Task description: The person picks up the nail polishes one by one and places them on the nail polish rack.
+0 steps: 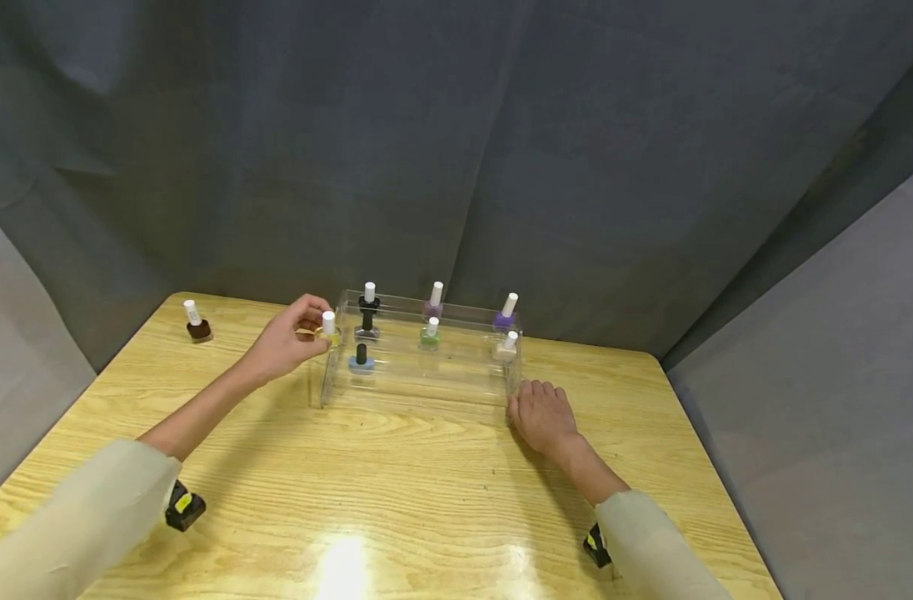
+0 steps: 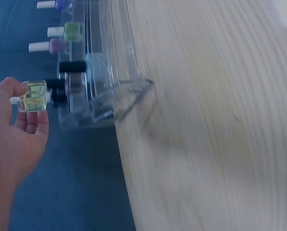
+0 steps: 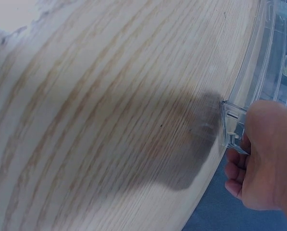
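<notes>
My left hand (image 1: 280, 343) pinches a nail polish bottle of yellow polish (image 2: 34, 96) with a white cap, raised at the left end of a clear stepped display rack (image 1: 426, 389). My right hand (image 1: 544, 417) grips the rack's front right corner, fingers curled at its outer side. On the rack's upper step stand a dark bottle (image 1: 369, 305), a mauve bottle (image 1: 433, 310) and a purple bottle (image 1: 505, 319). Below them are a black-capped bottle (image 1: 366, 331), a green bottle (image 1: 430, 336) and a pale bottle (image 1: 506, 350). A light blue bottle (image 1: 361, 363) sits lower at left.
A dark red nail polish bottle (image 1: 198, 328) with a white cap stands at the back left of the wooden table (image 1: 396, 483). Behind the table hangs a dark grey curtain (image 1: 426, 150). Lighter panels flank both sides.
</notes>
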Motion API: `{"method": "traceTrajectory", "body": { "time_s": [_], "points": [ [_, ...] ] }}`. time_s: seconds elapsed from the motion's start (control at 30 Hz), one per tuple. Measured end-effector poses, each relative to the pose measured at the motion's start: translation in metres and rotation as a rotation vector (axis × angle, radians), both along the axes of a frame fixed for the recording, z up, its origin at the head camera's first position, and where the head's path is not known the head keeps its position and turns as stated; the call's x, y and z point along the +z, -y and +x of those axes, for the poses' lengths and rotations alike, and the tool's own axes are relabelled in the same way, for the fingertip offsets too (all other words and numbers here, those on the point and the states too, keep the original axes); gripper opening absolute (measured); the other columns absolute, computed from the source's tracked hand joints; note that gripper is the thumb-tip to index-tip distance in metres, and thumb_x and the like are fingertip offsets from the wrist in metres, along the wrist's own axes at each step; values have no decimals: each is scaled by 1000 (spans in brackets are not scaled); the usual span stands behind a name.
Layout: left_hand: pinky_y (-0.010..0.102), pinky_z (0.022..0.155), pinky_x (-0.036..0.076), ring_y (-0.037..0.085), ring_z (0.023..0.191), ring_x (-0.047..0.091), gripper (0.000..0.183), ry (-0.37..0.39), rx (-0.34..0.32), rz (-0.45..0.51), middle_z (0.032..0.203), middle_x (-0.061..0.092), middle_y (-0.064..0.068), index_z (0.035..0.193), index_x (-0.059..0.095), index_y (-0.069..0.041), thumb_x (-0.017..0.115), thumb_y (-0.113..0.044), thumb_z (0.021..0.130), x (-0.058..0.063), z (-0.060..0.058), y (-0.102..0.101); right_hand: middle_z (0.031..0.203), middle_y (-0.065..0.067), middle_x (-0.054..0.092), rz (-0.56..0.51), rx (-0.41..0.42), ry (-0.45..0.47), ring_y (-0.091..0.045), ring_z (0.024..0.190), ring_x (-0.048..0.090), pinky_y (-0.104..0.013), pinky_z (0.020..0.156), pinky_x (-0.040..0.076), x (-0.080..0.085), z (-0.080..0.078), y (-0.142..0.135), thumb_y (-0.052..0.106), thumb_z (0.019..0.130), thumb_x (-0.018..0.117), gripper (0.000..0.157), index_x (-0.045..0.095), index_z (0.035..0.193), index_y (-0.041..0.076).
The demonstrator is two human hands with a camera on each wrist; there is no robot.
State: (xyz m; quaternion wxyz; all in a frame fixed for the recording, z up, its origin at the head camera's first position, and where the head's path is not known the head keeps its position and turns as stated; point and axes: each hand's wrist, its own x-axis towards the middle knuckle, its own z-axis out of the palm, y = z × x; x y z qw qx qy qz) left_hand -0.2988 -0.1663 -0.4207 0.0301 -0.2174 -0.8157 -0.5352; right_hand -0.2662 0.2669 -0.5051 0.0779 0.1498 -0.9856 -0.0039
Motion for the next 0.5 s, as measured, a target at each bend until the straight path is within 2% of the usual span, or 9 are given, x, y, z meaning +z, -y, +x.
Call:
{"method": "traceTrajectory", "body": {
  "time_s": [0.33, 0.5],
  "points": [
    [33, 80, 49, 28, 98, 57, 36, -16, -100, 13, 112, 58, 16, 119, 52, -4, 64, 6, 87, 4, -1, -43, 76, -7, 44, 1, -11, 32, -28, 72, 45, -42, 69, 36, 2, 0, 1, 26, 106, 43, 30, 44, 84, 6],
    [34, 76, 50, 28, 94, 58, 36, -31, -156, 14, 110, 58, 14, 117, 52, -5, 64, 8, 85, 2, -2, -64, 76, -7, 44, 6, -21, 41, -28, 71, 44, -42, 69, 36, 3, 1, 2, 26, 105, 44, 29, 43, 84, 6]
  ]
}}
